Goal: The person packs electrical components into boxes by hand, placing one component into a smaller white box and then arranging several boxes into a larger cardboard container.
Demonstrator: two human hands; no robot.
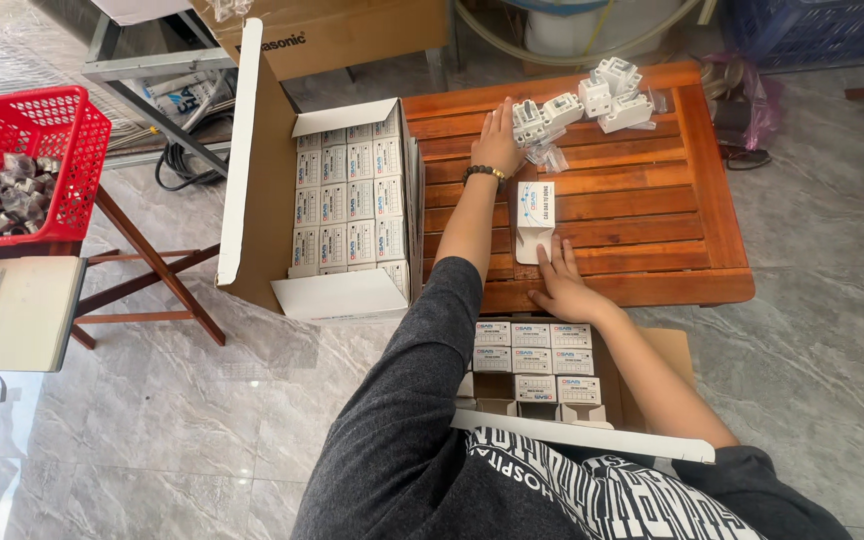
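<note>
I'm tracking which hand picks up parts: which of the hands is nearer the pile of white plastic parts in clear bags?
Left. The left hand touches the pile of bagged white parts. The right hand rests nearer the table's front edge, by the small open white carton.

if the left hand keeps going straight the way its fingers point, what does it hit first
The left hand lies flat on the wooden table, fingers pointing toward the far edge. The white plastic parts sit just right of that line, so it would likely graze them or pass beside them; depth is hard to judge.
</note>
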